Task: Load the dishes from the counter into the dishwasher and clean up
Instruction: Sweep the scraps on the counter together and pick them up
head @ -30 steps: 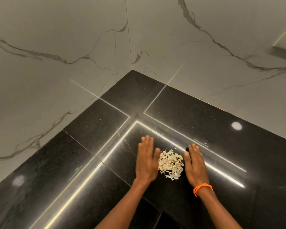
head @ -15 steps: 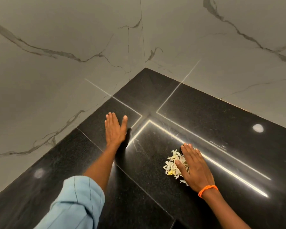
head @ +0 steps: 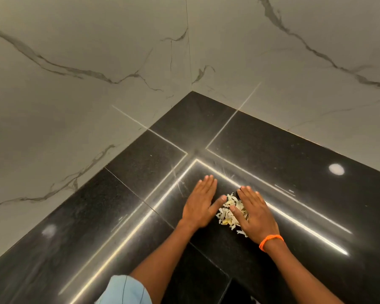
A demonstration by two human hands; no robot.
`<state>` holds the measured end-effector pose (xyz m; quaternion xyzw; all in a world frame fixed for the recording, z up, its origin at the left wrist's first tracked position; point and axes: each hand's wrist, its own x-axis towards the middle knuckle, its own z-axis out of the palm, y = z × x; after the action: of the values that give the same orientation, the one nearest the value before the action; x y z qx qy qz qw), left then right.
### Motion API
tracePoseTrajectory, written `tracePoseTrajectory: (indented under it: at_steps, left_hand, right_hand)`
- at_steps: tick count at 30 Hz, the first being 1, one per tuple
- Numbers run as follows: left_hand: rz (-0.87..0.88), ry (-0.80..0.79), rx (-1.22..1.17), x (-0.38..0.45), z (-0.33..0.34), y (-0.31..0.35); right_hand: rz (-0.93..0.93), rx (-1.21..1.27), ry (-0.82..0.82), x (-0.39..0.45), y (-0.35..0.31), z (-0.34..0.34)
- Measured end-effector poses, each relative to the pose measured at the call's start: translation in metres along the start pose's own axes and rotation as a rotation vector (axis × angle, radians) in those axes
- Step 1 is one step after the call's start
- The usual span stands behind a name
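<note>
A small heap of pale yellow-white food scraps (head: 227, 210) lies on the black granite counter (head: 294, 167) in the corner. My left hand (head: 201, 199) lies flat on the counter just left of the heap, fingers straight, thumb touching the scraps. My right hand (head: 256, 212), with an orange band at the wrist, rests flat with straight fingers against the heap's right side and partly covers it. No dishes or dishwasher are in view.
White marble walls (head: 97, 84) with grey veins meet at the corner behind the counter. Bright strip-light reflections run across the glossy black surface. A light blue sleeve (head: 124, 290) shows at the bottom edge.
My left hand swung out to the far left along the counter, then swept back to the heap's left side. My right hand stayed at the scraps, sliding partly over them.
</note>
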<state>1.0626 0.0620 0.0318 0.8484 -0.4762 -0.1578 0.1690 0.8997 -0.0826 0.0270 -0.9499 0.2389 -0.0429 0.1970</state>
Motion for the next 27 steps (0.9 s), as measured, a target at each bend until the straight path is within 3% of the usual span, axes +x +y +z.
tracePoseTrajectory:
  at_steps: [3,7,11,16,20,24,27]
  left_hand:
    - [0.075,-0.058,-0.034,-0.020,0.013,0.026]
    - [0.060,-0.100,-0.230,-0.039,0.011,0.043]
    - [-0.064,0.001,-0.134,-0.041,-0.026,0.050]
    - [-0.099,-0.340,0.046,-0.022,-0.034,0.047]
    - [-0.010,-0.355,-0.030,-0.008,-0.023,0.070]
    - [0.015,-0.332,-0.110,-0.011,-0.012,0.084]
    - [-0.023,-0.295,-0.009,-0.010,-0.022,0.073]
  right_hand:
    - [-0.024,0.023,-0.100,-0.001,0.000,-0.006]
    - [0.034,0.235,-0.239,-0.009,-0.004,-0.029]
    - [0.162,0.197,-0.174,-0.027,0.003,-0.071]
    - [0.392,0.081,-0.398,-0.045,0.011,-0.079]
    - [0.402,0.133,-0.303,-0.027,-0.010,-0.063]
    - [0.279,0.134,-0.299,-0.016,-0.019,-0.061]
    - [0.289,0.090,-0.314,-0.016,-0.006,-0.074]
